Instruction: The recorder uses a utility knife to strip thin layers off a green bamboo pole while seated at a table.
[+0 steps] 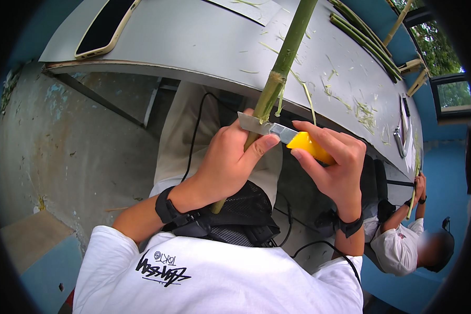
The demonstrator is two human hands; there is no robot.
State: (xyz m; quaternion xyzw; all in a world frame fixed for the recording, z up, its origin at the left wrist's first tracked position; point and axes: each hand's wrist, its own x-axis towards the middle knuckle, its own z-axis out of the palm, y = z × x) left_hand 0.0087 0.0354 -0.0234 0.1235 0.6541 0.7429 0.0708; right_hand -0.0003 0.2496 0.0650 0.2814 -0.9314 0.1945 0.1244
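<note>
A long green bamboo stalk (283,63) slants from the tabletop down toward my lap. My left hand (226,159) is wrapped round its lower part, the thumb stretched to the flat of a blade. That blade belongs to a utility knife (310,147) with a yellow handle, held in my right hand (340,162) between thumb and fingers. It lies crosswise over the stalk below a knobbly node, where the green skin is partly shaved off. Thin peeled strips (280,102) hang from the stalk by the blade. The stalk's lower end shows beneath my left wrist.
Bamboo shavings (366,115) litter the grey table (193,44). Several green stalks (363,42) lie at its far right, with metal tools (401,133) nearer. A phone (105,29) rests at the left. Black cables (193,136) run by my legs. Another person (403,240) sits at right holding a stalk.
</note>
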